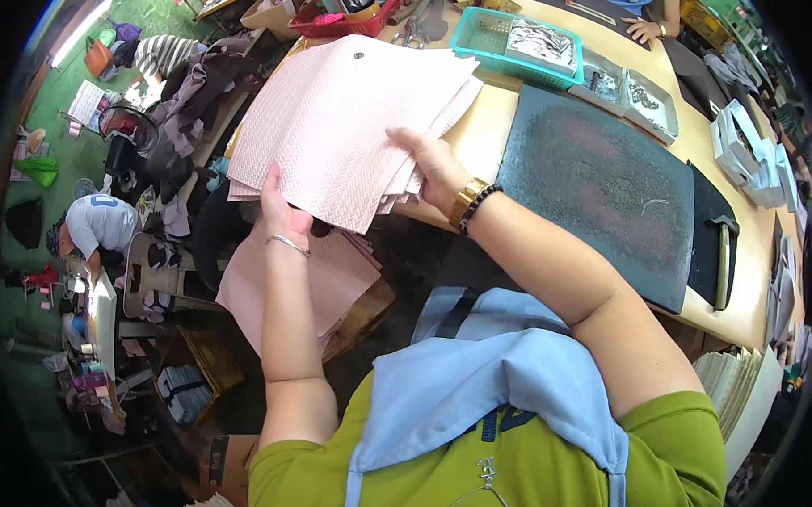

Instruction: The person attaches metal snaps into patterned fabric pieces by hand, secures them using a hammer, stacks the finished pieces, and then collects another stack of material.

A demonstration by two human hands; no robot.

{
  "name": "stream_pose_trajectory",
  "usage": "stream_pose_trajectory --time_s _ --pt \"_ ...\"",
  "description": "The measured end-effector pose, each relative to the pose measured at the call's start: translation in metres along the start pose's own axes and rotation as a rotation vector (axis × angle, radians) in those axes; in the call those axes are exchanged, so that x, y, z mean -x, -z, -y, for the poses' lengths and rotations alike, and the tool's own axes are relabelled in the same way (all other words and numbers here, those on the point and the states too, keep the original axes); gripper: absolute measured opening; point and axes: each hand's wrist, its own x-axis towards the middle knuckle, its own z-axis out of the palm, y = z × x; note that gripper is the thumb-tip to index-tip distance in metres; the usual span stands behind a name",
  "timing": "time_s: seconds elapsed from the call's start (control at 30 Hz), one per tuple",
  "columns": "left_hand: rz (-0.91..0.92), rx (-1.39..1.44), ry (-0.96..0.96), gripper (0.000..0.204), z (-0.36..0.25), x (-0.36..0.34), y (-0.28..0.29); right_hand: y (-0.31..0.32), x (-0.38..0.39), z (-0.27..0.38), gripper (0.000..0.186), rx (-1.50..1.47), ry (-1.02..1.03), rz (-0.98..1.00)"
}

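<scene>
A stack of pale pink sheets (339,117) with a woven-looking texture is held at its near edge by both my hands. My left hand (287,215) grips the near left part, thumb on top and fingers underneath. At the right edge, my right hand (434,170) pinches the stack with its thumb above; its other fingers are mostly hidden below. Several layers fan out at the right corner. One small dark round piece (358,56) lies on the top sheet near its far edge. Below my left hand, a second pile of similar pink sheets (253,288) rests lower down.
Right of the stack, a dark worn slab (596,189) lies on the table, with a hammer (723,256) beyond. Behind stand a teal basket (471,41), boxes of small metal parts (648,105) and a red basket (352,19). Another person's hand (644,29) shows at the far right.
</scene>
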Motion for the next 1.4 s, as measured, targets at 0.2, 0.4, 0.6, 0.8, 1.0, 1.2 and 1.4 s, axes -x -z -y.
stream_pose_trajectory --time_s 0.2,0.4,0.6,0.8,1.0,1.2,1.4 --pt "-0.019 -0.071 0.021 0.065 0.007 -0.005 -0.005 0.001 -0.020 0.028 0.048 0.017 -0.196 0.154" --pt "-0.133 -0.092 -0.019 0.069 0.005 -0.004 -0.014 0.019 -0.033 0.031 0.035 0.364 -0.116 0.086" --pt "0.184 0.057 0.120 0.079 -0.012 0.047 0.031 -0.008 0.046 0.062 0.038 0.508 0.075 0.127" --pt "0.161 0.098 0.058 0.072 -0.003 0.063 0.060 -0.023 0.115 0.078 0.045 0.672 0.256 0.197" --pt "0.292 0.138 -0.064 0.053 -0.024 0.088 0.070 -0.083 0.132 0.101 0.045 0.730 0.314 0.288" --pt "0.189 0.179 -0.336 0.054 -0.078 0.135 0.112 -0.158 0.133 0.095 0.044 0.908 0.311 0.558" --pt "-0.107 0.219 -0.616 0.054 -0.117 0.174 0.184 -0.224 0.108 0.047 0.040 1.061 0.079 0.894"
